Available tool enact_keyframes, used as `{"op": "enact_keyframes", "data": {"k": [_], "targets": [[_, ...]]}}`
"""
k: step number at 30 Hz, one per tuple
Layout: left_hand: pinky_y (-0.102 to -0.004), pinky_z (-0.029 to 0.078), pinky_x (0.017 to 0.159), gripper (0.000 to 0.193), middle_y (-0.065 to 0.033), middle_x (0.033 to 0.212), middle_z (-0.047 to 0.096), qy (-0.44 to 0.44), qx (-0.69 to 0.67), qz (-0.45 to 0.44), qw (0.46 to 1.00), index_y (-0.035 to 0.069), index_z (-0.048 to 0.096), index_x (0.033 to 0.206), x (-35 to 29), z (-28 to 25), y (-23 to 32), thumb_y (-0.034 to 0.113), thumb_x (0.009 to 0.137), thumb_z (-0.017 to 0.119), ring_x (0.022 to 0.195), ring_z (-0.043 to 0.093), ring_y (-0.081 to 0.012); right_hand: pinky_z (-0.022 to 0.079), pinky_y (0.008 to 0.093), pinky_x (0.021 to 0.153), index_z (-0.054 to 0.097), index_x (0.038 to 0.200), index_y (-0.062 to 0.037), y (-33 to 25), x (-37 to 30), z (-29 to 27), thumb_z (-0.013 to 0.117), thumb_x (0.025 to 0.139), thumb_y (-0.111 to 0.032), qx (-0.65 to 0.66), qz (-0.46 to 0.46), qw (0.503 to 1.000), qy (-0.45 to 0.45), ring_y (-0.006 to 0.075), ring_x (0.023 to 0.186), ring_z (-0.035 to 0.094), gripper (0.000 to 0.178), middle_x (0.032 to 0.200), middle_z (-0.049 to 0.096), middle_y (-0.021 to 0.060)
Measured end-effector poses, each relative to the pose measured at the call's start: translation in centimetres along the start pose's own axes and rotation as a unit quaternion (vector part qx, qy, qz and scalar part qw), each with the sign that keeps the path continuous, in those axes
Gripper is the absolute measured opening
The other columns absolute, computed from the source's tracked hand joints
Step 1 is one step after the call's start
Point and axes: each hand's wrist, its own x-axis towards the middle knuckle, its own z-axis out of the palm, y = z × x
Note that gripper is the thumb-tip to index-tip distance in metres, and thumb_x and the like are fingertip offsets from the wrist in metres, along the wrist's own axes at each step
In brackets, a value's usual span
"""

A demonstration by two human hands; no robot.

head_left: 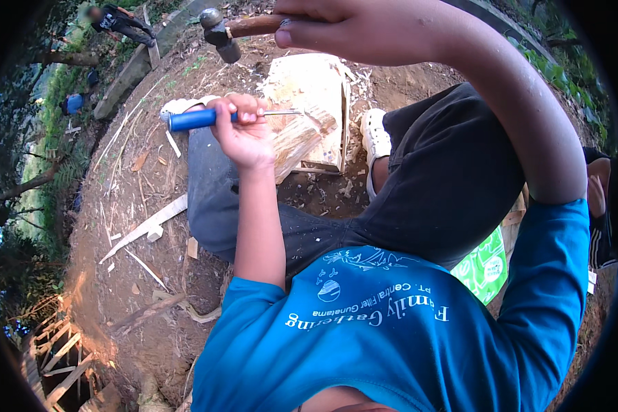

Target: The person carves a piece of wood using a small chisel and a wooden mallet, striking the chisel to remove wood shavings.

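My left hand is closed round a blue-handled chisel. Its thin metal blade points right, its tip at the cut end of a split wooden piece. That piece lies slanted against a pale, chipped wooden block on the ground between my legs. Above and beyond it, my right hand grips the wooden handle of a hammer. The hammer's dark metal head hangs up and left of the block, apart from the chisel's handle end. Part of my right hand's fingers is cut off by the upper edge.
Wood chips and a long pale offcut litter the soil at left. My shoe rests beside the block. A green printed bag is at my right. A person stands far left; split sticks lie low at left.
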Motion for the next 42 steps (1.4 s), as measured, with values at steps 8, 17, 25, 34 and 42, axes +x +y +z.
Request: {"op": "enact_keyframes", "data": {"k": [8,17,25,34,42], "targets": [[-0.0293,0.036,0.062,0.021,0.0008,0.069,0.04,-0.103,0.108,-0.059,0.987,0.012,0.049,0.093,0.5,1.8,-1.1,0.024,0.106,0.058,0.064,0.038,-0.0112,0.051,0.0462,0.077,0.064,0.099,0.0044,-1.7,1.3,-0.4,0.048,0.107,-0.025,-0.002,0.115,0.993,-0.005,0.0318,0.075,0.063,0.035,0.08,0.065,0.0171],[-0.0256,0.036,0.059,0.018,0.0029,0.071,0.043,-0.11,0.132,-0.08,0.982,0.011,0.049,0.097,0.8,2.3,-0.8,0.022,0.106,0.06,0.063,0.039,-0.0064,0.05,0.0426,0.073,0.061,0.09,0.0014,-3.5,1.2,-0.8,0.046,0.109,-0.027,-0.016,0.157,0.987,0.023,0.0227,0.068,0.056,0.037,0.073,0.057,0.0102],[-0.0255,0.037,0.059,0.017,0.0029,0.071,0.043,-0.125,0.118,-0.08,0.982,0.011,0.048,0.099,0.7,2.9,-2.3,0.022,0.106,0.06,0.062,0.039,-0.0063,0.046,0.0386,0.061,0.058,0.085,-0.0007,-5.8,-1.1,-2.1,0.044,0.11,-0.025,0.049,0.075,0.99,0.106,0.0192,0.059,0.049,0.038,0.067,0.051,0.0055],[-0.027,0.036,0.059,0.019,0.0035,0.069,0.039,-0.08,0.088,-0.061,0.991,0.012,0.045,0.094,0.1,1.0,-1.4,0.02,0.106,0.058,0.061,0.037,-0.0077,0.054,0.0444,0.07,0.061,0.089,0.0048,-4.2,2.3,1.1,0.045,0.107,-0.021,-0.105,0.168,0.98,-0.013,0.0296,0.065,0.061,0.035,0.072,0.062,0.0176],[-0.0327,0.037,0.068,0.028,0.0017,0.063,0.038,0.032,-0.063,-0.011,0.997,0.014,0.045,0.081,-0.6,-1.7,-1.2,0.028,0.105,0.051,0.06,0.035,-0.0126,0.05,0.0457,0.071,0.061,0.099,0.0047,-3.3,0.6,-0.2,0.047,0.107,-0.025,-0.014,0.089,0.996,-0.011,0.0307,0.071,0.062,0.034,0.077,0.063,0.0173]]}}
